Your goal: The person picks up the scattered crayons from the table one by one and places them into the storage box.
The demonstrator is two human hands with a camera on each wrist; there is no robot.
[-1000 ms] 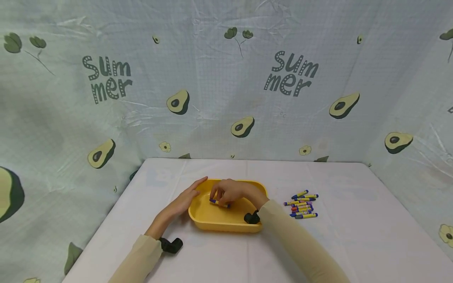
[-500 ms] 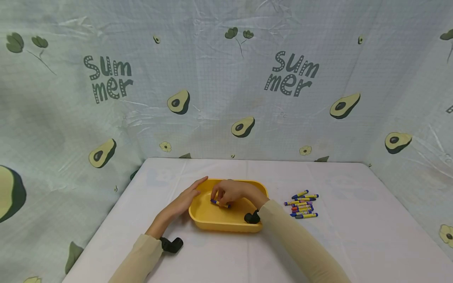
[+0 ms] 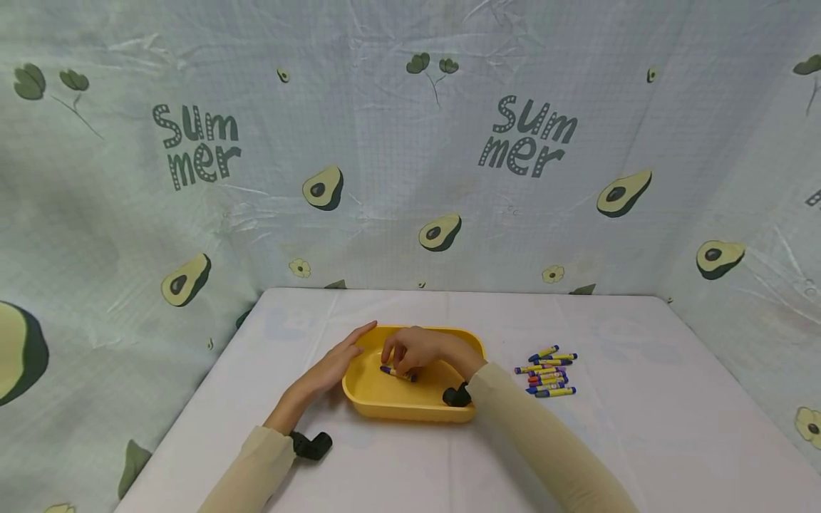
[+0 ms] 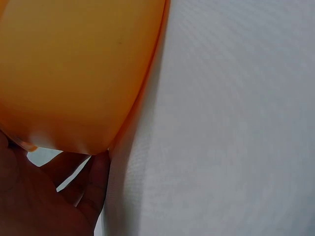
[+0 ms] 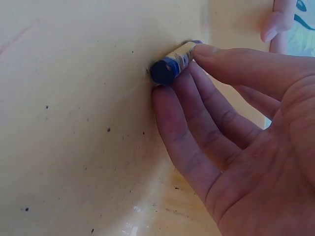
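My left hand (image 3: 331, 365) grips the left side of a shallow yellow tray (image 3: 410, 411), the thumb over the rim and the fingers along the outer wall. In the left wrist view its fingertips (image 4: 100, 160) meet the outside of the tray. Inside the tray, my right hand (image 3: 420, 347) pinches a crayon (image 5: 182, 56) between thumb and fingers, low over the tray floor. The crayon has a yellow wrapper and a dark blue end facing the right wrist camera; the fingers cover part of its length.
To the right of the tray, several crayons (image 3: 548, 381) in yellow wrappers lie loosely grouped on the white-covered table (image 3: 641, 427). Black wrist cameras sit at both sleeves, the right one (image 3: 457, 395) over the tray's near right corner. A printed cloth (image 3: 385, 142) hangs behind the table.
The crayon has shifted slightly toward the near side of the tray under the right fingers. Both hands have otherwise kept their places, and the crayon group lies as before.
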